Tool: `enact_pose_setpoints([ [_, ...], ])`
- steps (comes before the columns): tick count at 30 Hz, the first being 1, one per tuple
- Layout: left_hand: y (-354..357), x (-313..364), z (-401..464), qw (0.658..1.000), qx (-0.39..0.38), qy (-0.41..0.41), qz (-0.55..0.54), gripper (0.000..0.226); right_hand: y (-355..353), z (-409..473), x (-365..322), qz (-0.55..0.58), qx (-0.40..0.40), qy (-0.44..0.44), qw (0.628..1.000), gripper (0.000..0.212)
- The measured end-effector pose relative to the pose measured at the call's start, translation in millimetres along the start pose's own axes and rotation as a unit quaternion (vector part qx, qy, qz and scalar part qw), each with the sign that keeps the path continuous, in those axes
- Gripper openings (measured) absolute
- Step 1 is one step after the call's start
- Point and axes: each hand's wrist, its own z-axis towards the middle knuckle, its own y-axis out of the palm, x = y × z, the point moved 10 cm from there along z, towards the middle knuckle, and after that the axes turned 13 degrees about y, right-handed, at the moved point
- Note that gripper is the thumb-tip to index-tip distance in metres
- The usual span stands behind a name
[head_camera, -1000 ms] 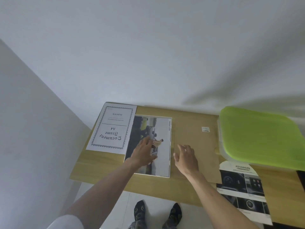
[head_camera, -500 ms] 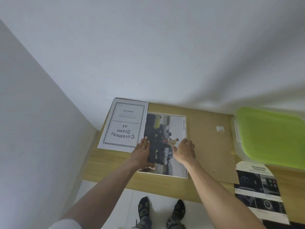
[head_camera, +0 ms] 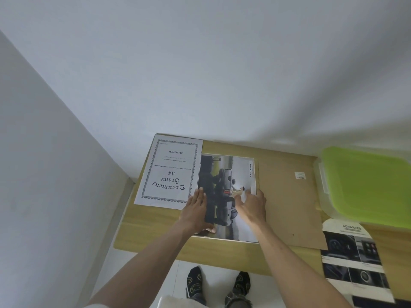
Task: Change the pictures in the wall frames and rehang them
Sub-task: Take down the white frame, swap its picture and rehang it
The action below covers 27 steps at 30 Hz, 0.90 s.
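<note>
Tabletop: light yellowish wood grain. Car picture: dark grey vehicle, yellow-green band, pale grey ground, white border, black lettering. Insert sheet: white, black ornamental border, black script. Backing board: plain brown, small white label. Box lid: lime green, over translucent whitish box. Brochure: white with dark photo panels. Walls: pale grey-white. Socks: black, yellowish motif.

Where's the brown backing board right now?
Head view: the brown backing board lies flat right of the car picture, left of the green-lidded box.
</note>
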Motion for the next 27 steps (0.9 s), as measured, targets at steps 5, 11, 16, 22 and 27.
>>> enact_pose_setpoints([
  [5, -1, 1, -2, 1.000, 0.004, 0.003, -0.006, 0.130, -15, -10, -5, 0.058, 0.062, -0.040, 0.996, 0.035],
  [11, -3, 1, -6, 0.998, 0.035, 0.013, -0.048, 0.134, -33, -3, 15, 0.292, 0.043, 0.056, 0.954, 0.049],
  [16, -7, 1, -10, 0.988, 0.087, 0.023, -0.122, 0.132, -33, 6, 21, 0.310, -0.024, 0.066, 0.948, 0.012],
  [22, -29, -3, -29, 0.932, 0.224, -0.027, -0.282, 0.078, -39, 16, 48, 0.398, -0.075, 0.104, 0.908, 0.003],
  [27, -42, -3, -40, 0.839, 0.298, -0.061, -0.452, 0.059, -46, 9, 64, 0.466, -0.109, 0.123, 0.869, 0.019],
])
